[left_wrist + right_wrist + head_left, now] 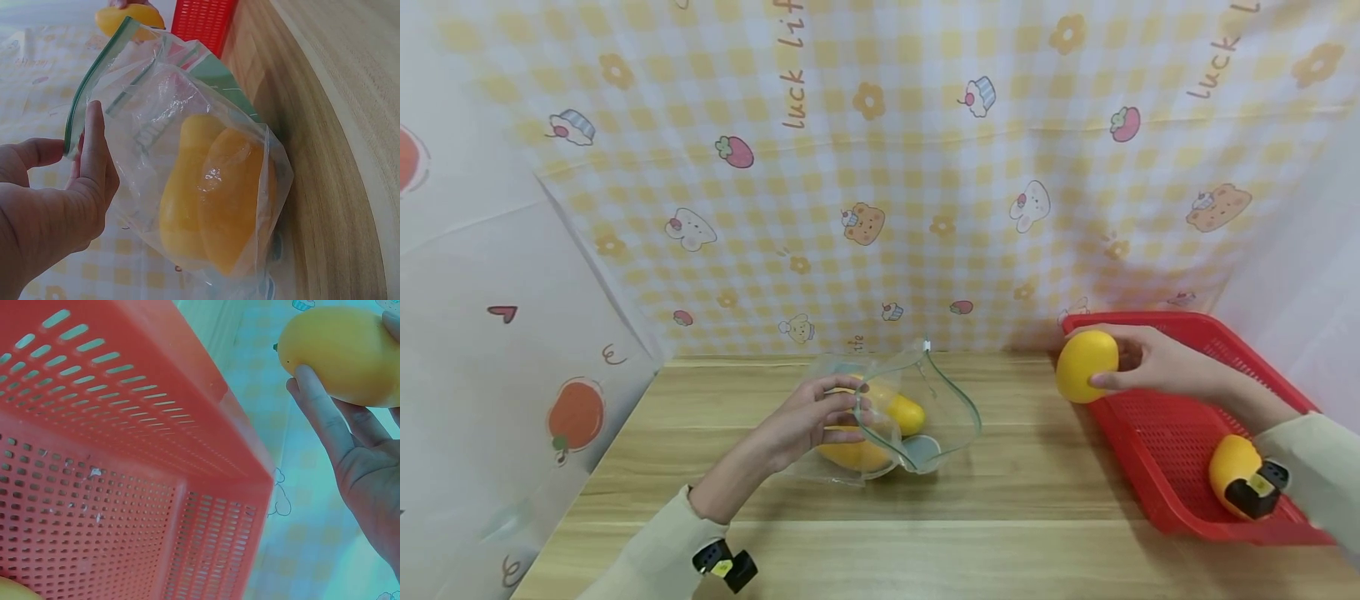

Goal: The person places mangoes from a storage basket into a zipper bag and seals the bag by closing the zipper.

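A clear zip bag with a green-edged mouth lies on the table, its mouth spread toward the right. My left hand holds the bag by its rim, and in the left wrist view the thumb meets the green edge. Inside the bag are a yellow pear-shaped fruit and an orange-yellow mango, side by side. My right hand grips a yellow mango above the near-left rim of the red basket. The small stem end of that mango shows in the right wrist view.
Another yellow mango lies in the perforated red basket, partly behind the right wrist's camera. A checked cloth with cartoon prints hangs behind the wooden table. White walls stand at both sides.
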The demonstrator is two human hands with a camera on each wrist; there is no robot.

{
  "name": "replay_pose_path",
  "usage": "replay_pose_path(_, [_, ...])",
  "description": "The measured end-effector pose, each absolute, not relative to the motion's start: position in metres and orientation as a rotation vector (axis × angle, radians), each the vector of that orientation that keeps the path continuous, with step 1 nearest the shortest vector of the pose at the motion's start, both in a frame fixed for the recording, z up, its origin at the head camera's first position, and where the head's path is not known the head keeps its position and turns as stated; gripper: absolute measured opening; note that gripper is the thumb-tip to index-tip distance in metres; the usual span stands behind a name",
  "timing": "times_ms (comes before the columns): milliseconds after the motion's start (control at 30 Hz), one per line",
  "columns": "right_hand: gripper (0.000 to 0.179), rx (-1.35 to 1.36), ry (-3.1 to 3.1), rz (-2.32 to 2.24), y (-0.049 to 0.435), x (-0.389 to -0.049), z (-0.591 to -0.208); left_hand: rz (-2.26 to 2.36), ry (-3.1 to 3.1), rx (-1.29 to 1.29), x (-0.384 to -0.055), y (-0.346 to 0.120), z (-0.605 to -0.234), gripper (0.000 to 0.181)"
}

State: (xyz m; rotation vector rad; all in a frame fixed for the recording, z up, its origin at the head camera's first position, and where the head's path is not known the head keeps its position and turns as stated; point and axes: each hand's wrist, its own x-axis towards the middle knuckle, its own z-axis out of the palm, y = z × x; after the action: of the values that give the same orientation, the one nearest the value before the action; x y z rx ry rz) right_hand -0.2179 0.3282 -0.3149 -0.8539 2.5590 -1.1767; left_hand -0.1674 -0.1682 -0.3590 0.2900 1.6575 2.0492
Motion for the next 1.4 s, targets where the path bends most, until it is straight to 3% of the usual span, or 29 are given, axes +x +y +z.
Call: replay_pose_path(1400, [0.050, -0.993, 2.402, -1.264, 0.292, -0.224, -0.319, 2.049, 1.649, 0.292, -0.168, -0.165, -0.359, 0.038])
